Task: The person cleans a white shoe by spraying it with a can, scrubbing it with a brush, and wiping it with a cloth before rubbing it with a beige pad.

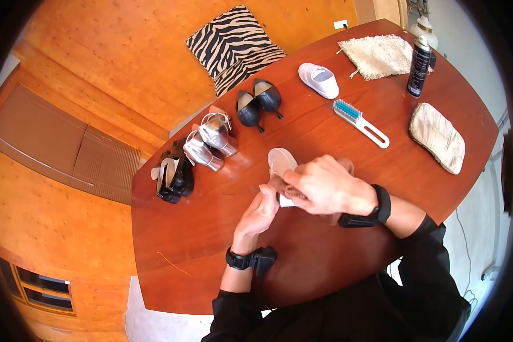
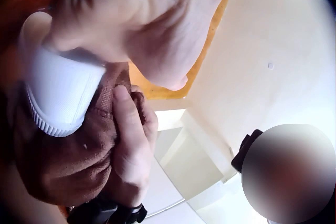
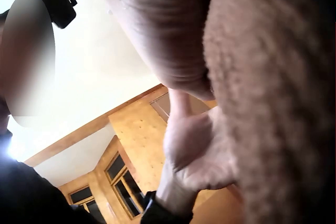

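Observation:
My left hand (image 1: 256,214) holds a small white slip-on shoe (image 1: 281,161) over the near part of the table, its toe pointing away from me. The ribbed edge of the shoe's white sole (image 2: 65,85) shows in the left wrist view. Gripped in my right hand (image 1: 330,185) is a brown cloth (image 2: 63,169), bunched against the shoe. From the right wrist, the cloth (image 3: 273,98) fills the right side, with my left hand (image 3: 197,148) behind it. The fingertips of my left hand are hidden at the shoe.
On the brown table (image 1: 211,245) stand black shoes (image 1: 176,176), silver heels (image 1: 211,139), black pumps (image 1: 258,102) and another white shoe (image 1: 319,80). A blue-bristled brush (image 1: 362,122), spray can (image 1: 419,67), cream cloth (image 1: 379,56) and pale oval pad (image 1: 437,138) lie farther right.

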Motion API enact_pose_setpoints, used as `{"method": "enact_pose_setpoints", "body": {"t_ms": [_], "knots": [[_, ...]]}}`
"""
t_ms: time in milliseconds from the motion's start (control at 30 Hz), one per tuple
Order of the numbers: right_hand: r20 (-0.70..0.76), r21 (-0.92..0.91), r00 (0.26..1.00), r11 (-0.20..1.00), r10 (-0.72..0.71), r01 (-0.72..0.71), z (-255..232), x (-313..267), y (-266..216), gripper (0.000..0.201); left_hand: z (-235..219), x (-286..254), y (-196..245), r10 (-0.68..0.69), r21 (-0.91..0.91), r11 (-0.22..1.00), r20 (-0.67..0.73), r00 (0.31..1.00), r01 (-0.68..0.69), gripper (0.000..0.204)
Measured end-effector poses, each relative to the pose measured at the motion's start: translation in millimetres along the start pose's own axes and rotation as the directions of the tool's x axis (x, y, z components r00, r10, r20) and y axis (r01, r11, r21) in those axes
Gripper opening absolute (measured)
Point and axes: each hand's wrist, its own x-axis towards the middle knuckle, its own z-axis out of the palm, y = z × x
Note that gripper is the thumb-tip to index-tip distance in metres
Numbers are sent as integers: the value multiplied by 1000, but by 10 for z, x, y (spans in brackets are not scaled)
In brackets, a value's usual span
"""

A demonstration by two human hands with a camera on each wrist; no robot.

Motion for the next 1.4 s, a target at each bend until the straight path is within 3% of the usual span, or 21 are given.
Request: {"method": "enact_pose_setpoints", "body": {"t_ms": [67,167,300,367,433,500,600,733,800,967,1033,1067,1100,1167,1333,1400], "knots": [[56,-7,994,996,-91,91,27,-41,-44,20,52,-16,82,-27,-52,998,-26,999,25,109],[93,-29,989,993,-113,116,27,-51,-92,22,75,-29,142,-66,-139,989,-97,993,52,111],[-78,-81,988,989,-132,126,46,-20,-1,23,26,-10,201,-49,-254,967,-129,990,14,111],[-95,-97,988,989,-124,115,40,-12,-2,23,34,0,306,-25,-284,959,-140,990,-16,111],[-120,-116,982,985,-143,129,78,-15,-12,24,15,-8,374,-4,-554,829,-156,988,-84,106],[-99,-119,983,983,-154,142,131,-29,-32,24,6,-37,437,-10,-570,816,-172,985,-91,109],[-75,-109,975,973,-210,201,187,-38,-65,23,-22,-105,477,-60,-738,672,-135,989,-60,110],[-121,-94,946,952,-300,290,205,-55,-145,21,-18,-140,439,-45,-736,676,-78,996,-27,112],[-187,-108,922,940,-340,325,215,-69,-191,22,88,-105,476,-78,-602,798,-174,982,-43,107],[-271,-168,926,960,-262,223,117,-25,-160,21,109,-131,358,-136,-474,880,-193,972,29,94],[-312,-174,931,975,-189,139,75,4,-69,20,44,-112,291,-40,-336,941,-7,999,35,90],[-290,-156,945,982,-150,108,60,17,-8,20,124,-104,259,-67,-379,925,-128,990,13,88],[-293,-157,945,982,-148,105,52,30,45,20,126,-109,244,-67,-378,926,-125,990,15,88],[-194,-76,979,996,-67,53,47,55,145,21,108,-115,190,-8,-347,938,-27,1000,-2,68],[-146,49,989,999,23,-16,97,96,335,19,40,-115,122,-22,-202,979,65,998,34,73],[-143,55,989,998,42,-35,92,110,382,19,46,-121,139,27,84,996,76,997,-34,78]]}}
